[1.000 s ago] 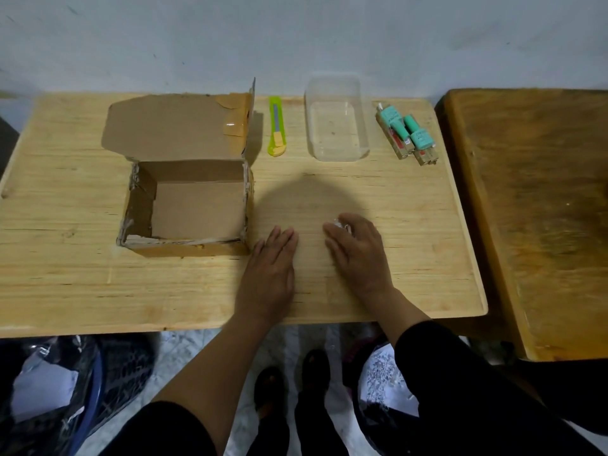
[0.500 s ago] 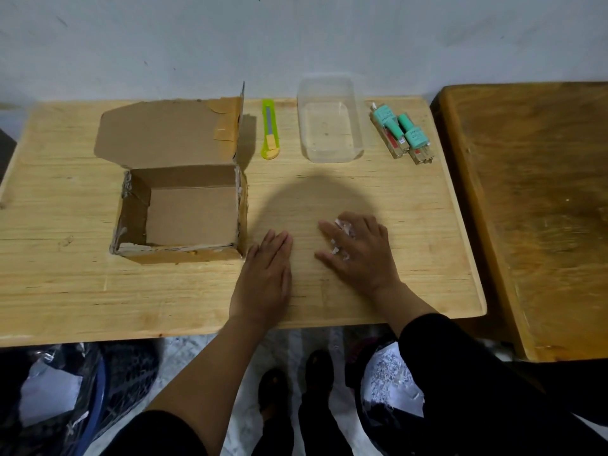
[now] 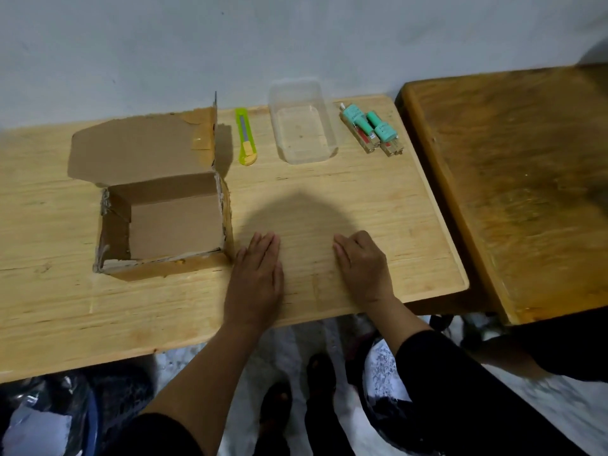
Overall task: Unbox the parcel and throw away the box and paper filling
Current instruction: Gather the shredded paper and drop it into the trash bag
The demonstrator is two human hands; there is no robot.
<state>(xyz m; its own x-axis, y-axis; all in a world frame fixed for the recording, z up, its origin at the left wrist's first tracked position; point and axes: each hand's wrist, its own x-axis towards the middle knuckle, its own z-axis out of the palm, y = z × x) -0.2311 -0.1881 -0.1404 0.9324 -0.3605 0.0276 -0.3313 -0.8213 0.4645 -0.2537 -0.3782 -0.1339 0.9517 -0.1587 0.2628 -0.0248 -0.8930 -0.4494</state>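
Here, left hand [image 3: 255, 278] flat with fingers spread, right hand [image 3: 362, 266] curled, contents unclear; grabbing the empty box [image 3: 164, 212] centre-left carelessly might knock the cutter [image 3: 246, 136].

My left hand [image 3: 255, 284] was bare, forearm uncovered, black sleeve pushed up near elbow. My right hand [image 3: 363, 269] was bare too, black sleeve reaching further down forearm. Dark shoes [image 3: 297, 399] below.

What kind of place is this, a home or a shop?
Probably a plain home room: a bare painted wall, two simple wooden tables pushed together, and rubbish bags on the floor. No shop fittings are visible.
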